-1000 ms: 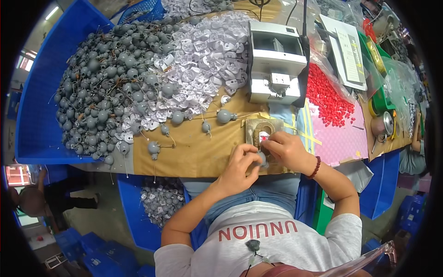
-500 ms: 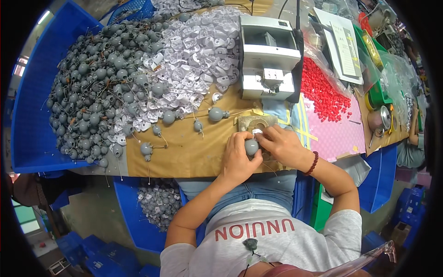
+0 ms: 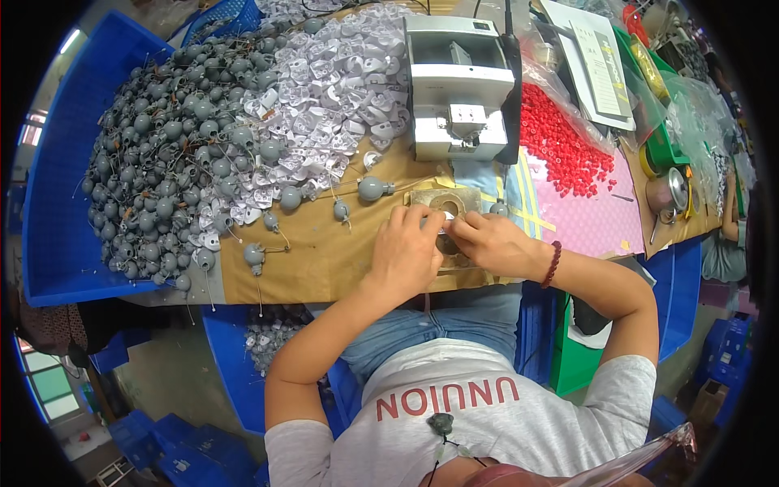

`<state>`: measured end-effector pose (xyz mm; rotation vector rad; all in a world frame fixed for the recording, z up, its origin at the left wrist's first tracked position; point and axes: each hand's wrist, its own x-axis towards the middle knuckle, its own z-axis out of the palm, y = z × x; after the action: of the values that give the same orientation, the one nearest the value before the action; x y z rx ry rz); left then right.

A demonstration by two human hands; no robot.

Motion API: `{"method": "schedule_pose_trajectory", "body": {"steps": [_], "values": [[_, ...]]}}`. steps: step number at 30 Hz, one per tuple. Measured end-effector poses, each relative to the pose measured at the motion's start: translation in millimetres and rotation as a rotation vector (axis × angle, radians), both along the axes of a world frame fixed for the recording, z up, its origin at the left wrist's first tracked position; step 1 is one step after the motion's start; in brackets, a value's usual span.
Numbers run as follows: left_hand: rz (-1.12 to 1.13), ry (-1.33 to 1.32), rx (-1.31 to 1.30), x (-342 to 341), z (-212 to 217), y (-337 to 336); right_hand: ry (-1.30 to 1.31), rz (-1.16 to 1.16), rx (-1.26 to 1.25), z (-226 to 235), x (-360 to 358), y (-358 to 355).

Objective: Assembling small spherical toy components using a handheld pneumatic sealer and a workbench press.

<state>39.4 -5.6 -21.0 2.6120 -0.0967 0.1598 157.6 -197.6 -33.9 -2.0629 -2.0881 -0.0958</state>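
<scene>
My left hand (image 3: 408,253) and my right hand (image 3: 497,246) are closed, fingertips meeting around a small white plastic piece (image 3: 448,217). Both hands are over a metal block (image 3: 432,197) with a round recess, at the front of the bench. The grey ball-shaped part seen earlier under the white piece is now mostly hidden by my fingers. Behind my right hand, another grey ball (image 3: 499,209) lies close to the block. Left of the block, a grey ball with a neck (image 3: 371,189) rests on the brown paper.
A heap of grey balls with wires (image 3: 174,130) spills from a blue bin (image 3: 61,195) at left, beside a pile of white plastic pieces (image 3: 349,77). A white machine (image 3: 462,85) stands behind the block. Small red parts (image 3: 560,146) lie to its right on a pink sheet (image 3: 580,219).
My left hand has turned and closed further over the grey ball, covering it. Both elbows have spread outward. The whole view has shifted slightly.
</scene>
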Motion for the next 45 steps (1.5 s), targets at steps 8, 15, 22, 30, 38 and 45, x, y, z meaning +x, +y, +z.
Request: {"method": "schedule_pose_trajectory", "body": {"steps": [8, 15, 22, 30, 38, 45], "values": [[0.047, -0.317, 0.268, -17, -38, -18, 0.373, -0.172, 0.150, 3, -1, -15], [-0.017, -0.341, 0.188, -16, -43, -11, 0.611, -0.397, 0.188, 8, 17, -53], [-0.028, -0.283, 0.089, -14, -39, -10, 0.596, -0.598, 0.316, -38, 16, -44], [-0.068, -0.260, 0.053, -12, -36, -4, 2.105, -0.239, 0.441, -5, 20, -7], [-0.113, -0.194, -0.020, -9, -36, 4, 1.053, -0.519, -0.043, 16, 25, 14], [-0.083, -0.250, -0.047, -4, -31, 5, 0.699, -0.545, 0.183, -8, 14, 16]]}}
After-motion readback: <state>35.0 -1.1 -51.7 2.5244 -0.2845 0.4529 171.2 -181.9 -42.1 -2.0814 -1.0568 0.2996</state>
